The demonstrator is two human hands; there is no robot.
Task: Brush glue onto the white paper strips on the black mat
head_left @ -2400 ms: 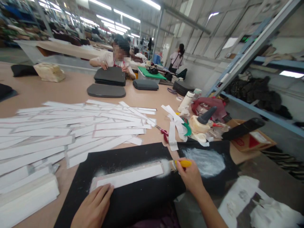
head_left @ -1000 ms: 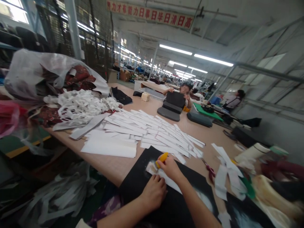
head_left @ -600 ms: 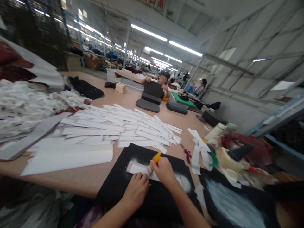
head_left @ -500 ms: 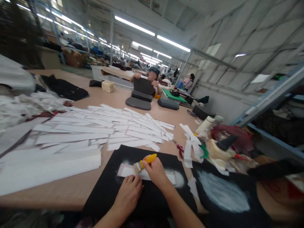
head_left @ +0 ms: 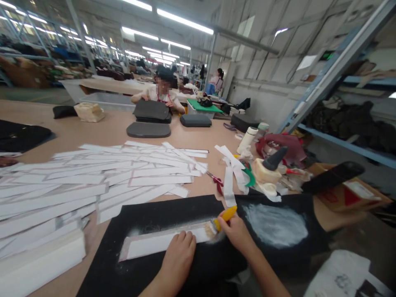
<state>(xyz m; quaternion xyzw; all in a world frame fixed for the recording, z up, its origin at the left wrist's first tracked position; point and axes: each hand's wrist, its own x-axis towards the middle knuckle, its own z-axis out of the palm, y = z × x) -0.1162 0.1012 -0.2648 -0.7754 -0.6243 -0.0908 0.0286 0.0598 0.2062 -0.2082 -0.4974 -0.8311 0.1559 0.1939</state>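
A long white strip [head_left: 154,243] with a greyish-pink edge lies on a black sheet [head_left: 102,264] in front of me. My left hand [head_left: 181,249] rests on the middle of the strip, its fingers lying flat and holding nothing. In my right hand [head_left: 233,227] is a brush with a yellow handle [head_left: 228,215]; its pale bristles touch the strip's right end. White smears mark the black sheet around the strip. To the right, a second black piece [head_left: 314,231] carries a large white smeared patch [head_left: 275,225].
Many white strips [head_left: 117,169] cover the table's left side. Red-handled scissors [head_left: 218,181], a bottle [head_left: 247,140], a green tape ring and a cardboard box [head_left: 368,194] stand at the right. Across the table a person [head_left: 163,88] handles dark grey pads [head_left: 148,130].
The view has turned right. My right hand has moved the brush from near the strip's middle to its right end. The person's raised dark pad is now lowered onto the others.
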